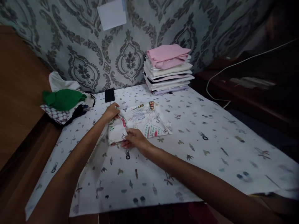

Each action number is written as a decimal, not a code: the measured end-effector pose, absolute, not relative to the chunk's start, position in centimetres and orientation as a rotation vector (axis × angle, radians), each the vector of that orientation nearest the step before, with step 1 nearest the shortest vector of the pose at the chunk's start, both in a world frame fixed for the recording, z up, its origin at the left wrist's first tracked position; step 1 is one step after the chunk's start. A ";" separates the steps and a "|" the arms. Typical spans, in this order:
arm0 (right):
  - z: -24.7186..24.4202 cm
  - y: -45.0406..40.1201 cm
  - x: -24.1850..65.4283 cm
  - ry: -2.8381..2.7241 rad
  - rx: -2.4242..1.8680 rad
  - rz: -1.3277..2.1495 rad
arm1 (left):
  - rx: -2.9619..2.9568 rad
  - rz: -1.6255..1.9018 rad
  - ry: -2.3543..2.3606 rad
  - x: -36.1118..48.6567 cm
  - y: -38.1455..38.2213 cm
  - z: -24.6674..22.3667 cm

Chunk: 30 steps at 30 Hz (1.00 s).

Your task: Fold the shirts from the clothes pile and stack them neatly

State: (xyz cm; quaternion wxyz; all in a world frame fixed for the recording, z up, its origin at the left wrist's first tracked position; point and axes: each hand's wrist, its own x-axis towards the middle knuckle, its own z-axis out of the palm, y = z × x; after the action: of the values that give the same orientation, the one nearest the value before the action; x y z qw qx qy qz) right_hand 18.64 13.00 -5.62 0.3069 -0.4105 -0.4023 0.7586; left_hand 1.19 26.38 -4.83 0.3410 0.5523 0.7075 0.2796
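A white cloth with coloured writing and drawings (140,119) lies partly folded on the patterned table cover. Its left part is doubled over into a narrower layer. My left hand (112,111) grips the far edge of that folded layer, fingers bent over it. At the near side, my right hand (135,139) pinches the fold's right edge between thumb and fingers, with some fingertips under the cloth. The cloth's right part lies spread out beyond my right hand.
Folded clothes (169,74) stand stacked at the back, a pink one on top. A black phone (109,95) lies at the back left, near a loose clothes pile (65,99). A white cable (216,76) hangs at the right, by dark furniture.
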 end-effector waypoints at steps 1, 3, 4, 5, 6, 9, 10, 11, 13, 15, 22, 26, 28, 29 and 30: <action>-5.5 13.0 18.9 -1.050 -1.088 2.023 | 1.443 0.723 1.839 1.5 26.5 -5.2; -5.3 13.1 19.3 -1.043 -1.092 2.045 | 1.448 0.724 1.835 1.7 26.5 -5.6; -5.2 13.1 19.4 -1.044 -1.093 2.053 | 1.448 0.727 1.831 1.7 26.6 -5.6; -5.2 13.1 19.4 -1.044 -1.091 2.060 | 1.445 0.733 1.824 1.7 26.5 -5.5; -5.1 13.2 19.4 -1.044 -1.088 2.066 | 1.441 0.740 1.814 1.7 26.5 -5.5; -5.3 13.3 19.4 -1.029 -1.091 2.079 | 1.426 0.789 1.777 1.7 26.2 -5.1; -5.4 13.3 19.4 -1.023 -1.095 2.081 | 1.422 0.809 1.763 1.7 26.0 -5.0; -5.5 13.3 19.5 -1.019 -1.099 2.083 | 1.414 0.828 1.750 1.6 25.6 -4.8; -5.7 13.4 19.5 -1.017 -1.100 2.088 | 1.437 0.864 1.727 1.3 24.4 -4.5; -5.6 13.4 19.5 -1.024 -1.103 2.094 | 1.598 0.891 1.712 0.8 22.4 -4.4; -5.1 13.6 19.4 -1.052 -1.150 2.111 | 2.338 0.525 1.753 0.0 13.4 -6.4; -5.4 13.7 19.8 -1.118 -1.228 2.069 | 2.431 0.194 1.769 0.4 11.6 -7.8; -5.6 13.8 20.4 -1.218 -1.238 1.991 | 2.438 0.154 1.793 0.6 11.4 -7.9; -5.7 14.0 20.8 -1.278 -1.232 1.938 | 2.444 0.155 1.797 0.6 11.4 -7.8; -5.7 14.2 21.2 -1.340 -1.228 1.877 | 2.450 0.168 1.794 0.6 11.4 -7.7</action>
State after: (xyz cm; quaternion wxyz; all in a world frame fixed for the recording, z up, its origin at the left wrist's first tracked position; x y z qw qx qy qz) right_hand 21.19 14.22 -5.74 0.2613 -0.4535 -0.4952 0.6934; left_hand 0.56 11.38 -7.67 0.0503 0.8045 0.5892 0.0553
